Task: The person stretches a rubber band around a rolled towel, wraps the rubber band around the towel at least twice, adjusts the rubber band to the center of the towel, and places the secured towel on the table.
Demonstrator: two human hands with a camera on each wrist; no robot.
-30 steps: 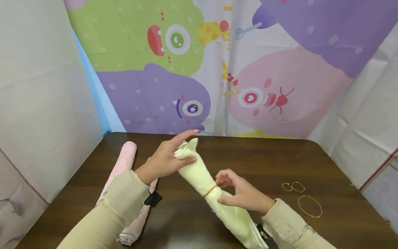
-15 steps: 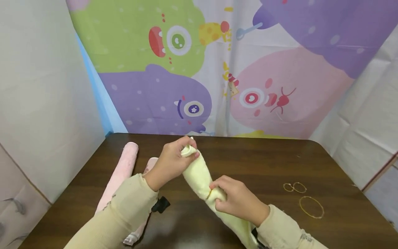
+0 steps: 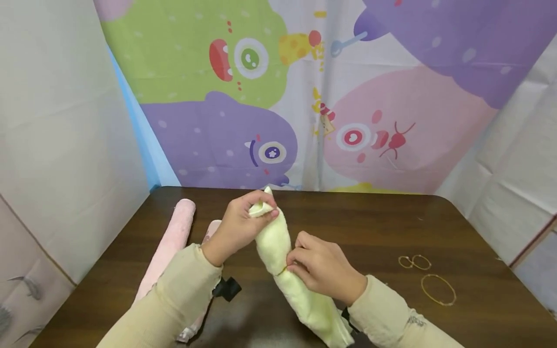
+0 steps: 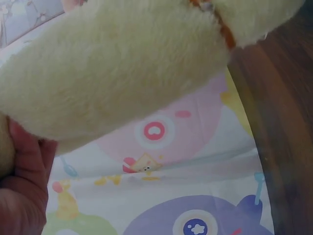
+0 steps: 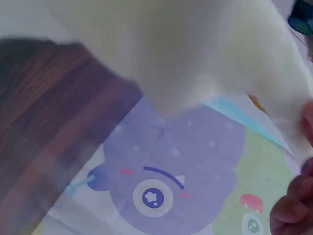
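A pale yellow plush towel (image 3: pixel 274 246), rolled into a tube, slants from the table's middle down to the near edge. My left hand (image 3: pixel 243 217) grips its upper end, thumb in front and fingers curled over the open end. A thin rubber band (image 4: pixel 225 32) circles the roll partway along and cinches it. At that band, my right hand (image 3: pixel 319 266) pinches with thumb and fingertips, knuckles bent. In the right wrist view the near part of the towel hangs blurred across the top, and the right hand's curled fingers (image 5: pixel 288 210) show at the right edge.
Two pink rolled towels, one farther left (image 3: pixel 174 237) and one partly behind my left arm (image 3: pixel 212 228), lie on the dark wooden table (image 3: pixel 370 222). On the right are a larger rubber band (image 3: pixel 455 294) and a small looped pair (image 3: pixel 412 262). A cartoon-printed curtain (image 3: pixel 243 130) hangs behind.
My right hand's fingers have come together from loosely spread to pinching at the band. My left hand's extended index finger has curled over the towel's end. The towel has swung slightly more upright.
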